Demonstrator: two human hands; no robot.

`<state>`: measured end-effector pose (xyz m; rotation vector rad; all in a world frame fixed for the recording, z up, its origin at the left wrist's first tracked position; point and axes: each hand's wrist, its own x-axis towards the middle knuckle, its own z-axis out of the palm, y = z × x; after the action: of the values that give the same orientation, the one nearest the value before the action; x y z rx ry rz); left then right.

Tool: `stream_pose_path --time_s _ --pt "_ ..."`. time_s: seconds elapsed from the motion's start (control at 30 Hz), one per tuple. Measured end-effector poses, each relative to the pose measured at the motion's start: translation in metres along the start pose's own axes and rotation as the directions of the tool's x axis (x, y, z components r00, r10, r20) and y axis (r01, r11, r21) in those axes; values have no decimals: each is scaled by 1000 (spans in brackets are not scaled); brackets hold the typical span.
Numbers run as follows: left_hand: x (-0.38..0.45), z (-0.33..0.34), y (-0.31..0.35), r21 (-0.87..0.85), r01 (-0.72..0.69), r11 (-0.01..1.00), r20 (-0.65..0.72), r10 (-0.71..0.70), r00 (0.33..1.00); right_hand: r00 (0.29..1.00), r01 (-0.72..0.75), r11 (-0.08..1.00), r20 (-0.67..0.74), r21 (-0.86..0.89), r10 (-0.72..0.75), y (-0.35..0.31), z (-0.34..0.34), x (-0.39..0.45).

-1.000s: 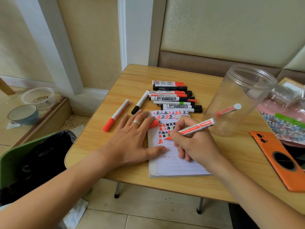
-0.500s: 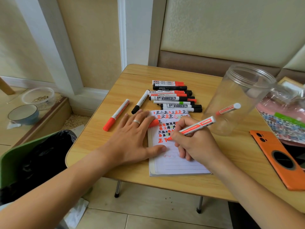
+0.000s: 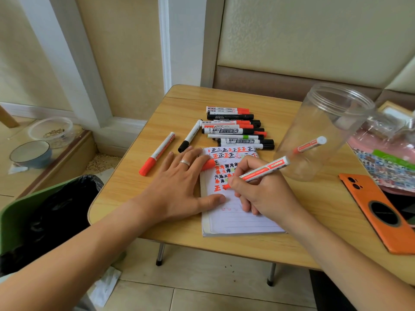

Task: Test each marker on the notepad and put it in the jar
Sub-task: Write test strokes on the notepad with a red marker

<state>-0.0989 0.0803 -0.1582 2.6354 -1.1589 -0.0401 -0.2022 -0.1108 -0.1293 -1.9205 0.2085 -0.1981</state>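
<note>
- The right hand [image 3: 265,194] grips one uncapped red-and-white marker [image 3: 262,172], its tip on the lined white notepad [image 3: 238,212].
- The left hand [image 3: 177,187] lies flat, fingers straight, pressing the notepad's left edge; a red marker cap [image 3: 207,164] shows beneath its fingers.
- One clear plastic jar [image 3: 323,131] near the wooden table [image 3: 139,198]'s right side holds one red marker [image 3: 308,145].
- About nine capped markers [image 3: 233,129] lie piled behind the notepad; two more lie left of them.
- An orange phone [image 3: 379,214] lies at the table's right edge.
</note>
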Motion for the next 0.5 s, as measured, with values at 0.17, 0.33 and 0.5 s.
stream_pose_path --time_s 0.17,0.33,0.5 --pt "0 0 0 -9 -1 1000 0 1 1000 1000 0 1000 10 -19 1 1 -1 1" --pt "0 -1 0 -12 1 1000 0 -1 1000 999 25 999 34 -23 -25 1 -1 0" --pt "0 -1 0 -29 -3 1000 -18 3 1000 1000 9 999 -5 -39 -9 3 -3 2"
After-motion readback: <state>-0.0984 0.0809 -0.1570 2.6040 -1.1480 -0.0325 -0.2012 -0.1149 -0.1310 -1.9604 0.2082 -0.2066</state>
